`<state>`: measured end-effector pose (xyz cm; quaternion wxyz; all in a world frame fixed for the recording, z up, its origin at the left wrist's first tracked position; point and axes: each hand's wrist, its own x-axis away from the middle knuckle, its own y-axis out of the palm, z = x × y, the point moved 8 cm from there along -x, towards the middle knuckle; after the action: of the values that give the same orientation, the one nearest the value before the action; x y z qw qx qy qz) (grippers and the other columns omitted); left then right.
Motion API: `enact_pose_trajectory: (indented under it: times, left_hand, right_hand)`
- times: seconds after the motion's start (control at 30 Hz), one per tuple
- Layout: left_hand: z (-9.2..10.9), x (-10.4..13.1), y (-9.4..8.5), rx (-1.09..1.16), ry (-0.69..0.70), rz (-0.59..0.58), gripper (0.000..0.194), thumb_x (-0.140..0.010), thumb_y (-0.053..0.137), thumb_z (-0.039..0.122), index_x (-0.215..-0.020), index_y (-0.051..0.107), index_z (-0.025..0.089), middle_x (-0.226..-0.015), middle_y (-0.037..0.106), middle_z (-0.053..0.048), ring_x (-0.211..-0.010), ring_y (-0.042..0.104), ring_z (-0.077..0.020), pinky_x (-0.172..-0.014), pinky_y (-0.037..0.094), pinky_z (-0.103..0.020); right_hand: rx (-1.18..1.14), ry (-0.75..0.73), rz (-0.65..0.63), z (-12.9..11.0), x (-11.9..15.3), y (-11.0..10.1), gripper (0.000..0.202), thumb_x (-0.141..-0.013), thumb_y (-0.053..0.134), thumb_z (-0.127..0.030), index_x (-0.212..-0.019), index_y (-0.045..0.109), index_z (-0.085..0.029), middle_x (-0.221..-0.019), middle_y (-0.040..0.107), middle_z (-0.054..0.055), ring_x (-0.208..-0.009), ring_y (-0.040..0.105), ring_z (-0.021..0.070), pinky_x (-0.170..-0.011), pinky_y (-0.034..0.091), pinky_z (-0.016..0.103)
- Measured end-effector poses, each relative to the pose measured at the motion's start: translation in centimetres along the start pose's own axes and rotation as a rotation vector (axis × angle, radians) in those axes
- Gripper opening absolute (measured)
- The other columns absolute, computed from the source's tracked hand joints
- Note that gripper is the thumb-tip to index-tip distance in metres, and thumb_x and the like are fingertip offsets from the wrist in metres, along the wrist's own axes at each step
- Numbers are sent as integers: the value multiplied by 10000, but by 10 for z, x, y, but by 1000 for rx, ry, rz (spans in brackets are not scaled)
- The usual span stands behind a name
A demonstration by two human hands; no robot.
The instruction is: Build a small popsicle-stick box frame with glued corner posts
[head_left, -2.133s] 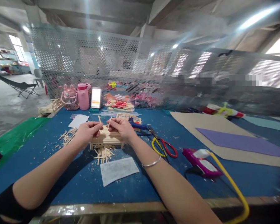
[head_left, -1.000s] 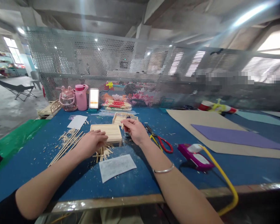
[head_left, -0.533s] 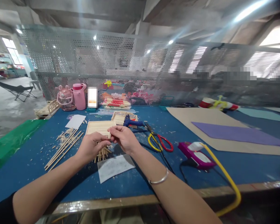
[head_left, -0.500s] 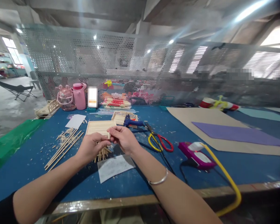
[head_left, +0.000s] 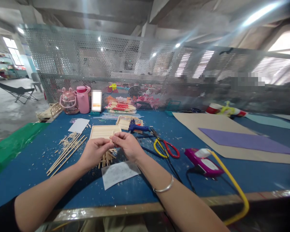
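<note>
My left hand (head_left: 96,151) and my right hand (head_left: 126,143) meet at the fingertips over the blue table. Between them they pinch a short wooden stick (head_left: 112,133), partly hidden by the fingers. Just behind lies a flat panel of pale wooden strips (head_left: 103,131). Cut stick pieces (head_left: 106,159) are heaped below my hands, beside a white paper sheet (head_left: 120,174). To the left, several long sticks (head_left: 65,154) lie among small offcuts (head_left: 68,138).
A blue glue gun (head_left: 138,126) rests by a small wooden frame (head_left: 123,122). Scissors with red and yellow handles (head_left: 171,149) and a magenta power strip (head_left: 203,162) with a yellow cable lie right. Pink bottles (head_left: 82,100) stand behind. Purple foam sheet (head_left: 244,140) lies far right.
My fingertips have shifted slightly on the short stick, which now shows higher above them. The view has moved a little; the things on the table lie as before.
</note>
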<state>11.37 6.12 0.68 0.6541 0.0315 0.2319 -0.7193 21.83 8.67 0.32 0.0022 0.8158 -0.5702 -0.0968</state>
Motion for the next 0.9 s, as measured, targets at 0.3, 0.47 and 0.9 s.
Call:
enact_pose_trajectory:
  times: [0.3, 0.47, 0.9]
  left_hand:
    - [-8, -8, -28, 36, -67, 155, 334, -788, 501, 455, -697, 610, 153, -542, 561, 5, -467, 479, -98, -471, 373, -206]
    - [-9, -20, -76, -185, -4, 408, 311, -851, 377, 379, -819, 600, 165, -535, 493, 24, -446, 434, -97, -467, 358, -211]
    - [-36, -30, -50, -713, 139, 82, 437, -785, 505, 413, -1093, 606, 121, -1200, 548, -161, -1110, 510, -266, -952, 394, -401]
  right_hand:
    - [188, -81, 103, -12, -1, -13, 322, -572, 700, -452, -546, 552, -167, -503, 445, -58, -494, 333, 66, -511, 270, 232]
    - [221, -86, 140, -13, -3, -19, 311, -578, 693, -442, -546, 549, -168, -497, 437, -56, -483, 324, 64, -500, 248, 235]
    - [512, 80, -48, 13, -8, -15, 245, -634, 630, -371, -554, 566, -148, -463, 445, -58, -450, 326, 57, -492, 246, 229]
